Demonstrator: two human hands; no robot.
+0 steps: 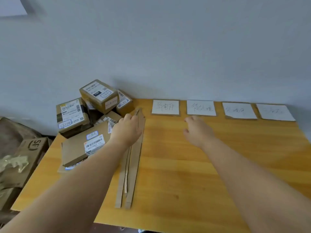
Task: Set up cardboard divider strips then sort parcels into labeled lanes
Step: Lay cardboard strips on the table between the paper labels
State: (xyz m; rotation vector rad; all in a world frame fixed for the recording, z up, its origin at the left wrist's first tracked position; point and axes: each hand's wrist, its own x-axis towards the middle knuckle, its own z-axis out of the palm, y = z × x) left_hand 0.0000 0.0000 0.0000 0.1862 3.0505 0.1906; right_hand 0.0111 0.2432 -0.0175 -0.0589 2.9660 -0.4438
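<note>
The strips (pixel 133 174) lie bunched at middle left of the frame and look light and bendy, so hold them near both ends; the left hand (pixel 127 130) lies on them, grip hidden, and the right hand (pixel 198 130) hangs loose and empty.

Soft, even, dim-cool daylight; faint shadows along wall base; overall slight blur; wide-angle bending at edges.

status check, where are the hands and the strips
Left hand grips far end of the strips, bundled beside the parcels. Right hand empty, over the table by the label cards. No lanes laid yet; nothing blocking.
</note>
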